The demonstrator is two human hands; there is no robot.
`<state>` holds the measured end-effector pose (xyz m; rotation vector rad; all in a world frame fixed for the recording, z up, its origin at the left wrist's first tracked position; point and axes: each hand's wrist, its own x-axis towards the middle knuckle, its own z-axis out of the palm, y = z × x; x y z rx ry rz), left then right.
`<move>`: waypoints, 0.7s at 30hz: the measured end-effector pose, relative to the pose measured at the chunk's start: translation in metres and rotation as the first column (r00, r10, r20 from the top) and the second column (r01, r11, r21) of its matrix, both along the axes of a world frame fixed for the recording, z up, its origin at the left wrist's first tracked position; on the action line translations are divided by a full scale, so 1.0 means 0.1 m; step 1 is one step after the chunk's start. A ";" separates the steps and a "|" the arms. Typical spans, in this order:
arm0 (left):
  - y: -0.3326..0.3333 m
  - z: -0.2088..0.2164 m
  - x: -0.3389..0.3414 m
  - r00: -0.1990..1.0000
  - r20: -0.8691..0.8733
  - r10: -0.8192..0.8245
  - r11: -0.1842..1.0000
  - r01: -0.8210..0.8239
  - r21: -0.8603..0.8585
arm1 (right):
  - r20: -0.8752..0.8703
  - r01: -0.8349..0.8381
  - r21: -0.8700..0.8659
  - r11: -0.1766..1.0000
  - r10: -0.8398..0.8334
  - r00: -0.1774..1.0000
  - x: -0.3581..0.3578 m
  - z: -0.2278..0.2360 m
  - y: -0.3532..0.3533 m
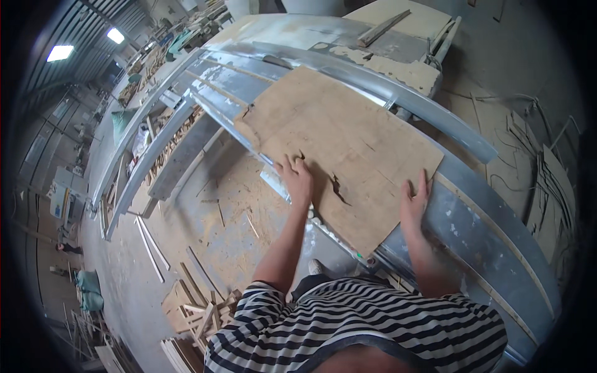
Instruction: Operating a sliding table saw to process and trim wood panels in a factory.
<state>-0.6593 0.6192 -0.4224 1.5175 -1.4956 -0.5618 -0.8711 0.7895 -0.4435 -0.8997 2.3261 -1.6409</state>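
A thin brown plywood sheet (354,137) with ragged tears lies across a long, curved grey metal frame (463,227). My left hand (297,179) rests on its left edge near a torn spot, fingers spread and slightly bent over the surface. At the sheet's right edge, my right hand (415,202) lies with thumb and fingers stretched apart, fingertips touching the board. Neither hand is visibly wrapped round the sheet. A long dark split (339,189) runs through the wood between the hands. The underside of the sheet is hidden.
Narrow wooden strips (479,211) run along the metal surface. Scrap wood (202,314) is heaped on the floor at lower left. Another curved metal frame (146,140) stands at left. Loose cables (528,124) lie at far right, and a wood piece (384,28) rests at the back.
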 end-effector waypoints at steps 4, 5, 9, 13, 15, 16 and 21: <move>-0.05 -0.02 -0.05 0.997 -0.066 -0.050 0.999 0.049 -0.010 | 0.023 0.016 0.015 1.000 -0.016 1.000 -0.11 0.11 -0.13; -0.03 0.02 -0.13 0.997 -0.057 -0.061 0.998 0.061 0.000 | 0.014 0.014 0.010 1.000 -0.014 1.000 -0.17 0.12 -0.14; -0.06 0.05 -0.34 0.997 -0.058 -0.044 0.998 0.046 0.033 | 0.067 -0.008 0.021 1.000 0.006 0.998 -0.42 0.18 -0.26; -0.18 0.01 -0.46 0.995 -0.061 -0.081 0.996 0.083 0.035 | 0.068 -0.012 -0.020 1.000 0.014 0.998 -0.68 0.07 -0.42; -0.24 -0.02 -0.55 0.997 -0.028 -0.072 0.997 0.072 -0.006 | 0.046 -0.012 -0.022 1.000 0.013 0.999 -0.78 0.06 -0.49; -0.27 -0.03 -0.57 0.998 -0.019 -0.067 0.998 0.067 -0.013 | 0.069 -0.016 -0.041 0.999 0.019 0.997 -0.79 0.07 -0.51; -0.31 -0.10 -0.60 0.997 0.059 -0.057 0.998 0.059 -0.024 | 0.030 -0.017 -0.032 0.999 0.018 0.999 -0.79 0.12 -0.53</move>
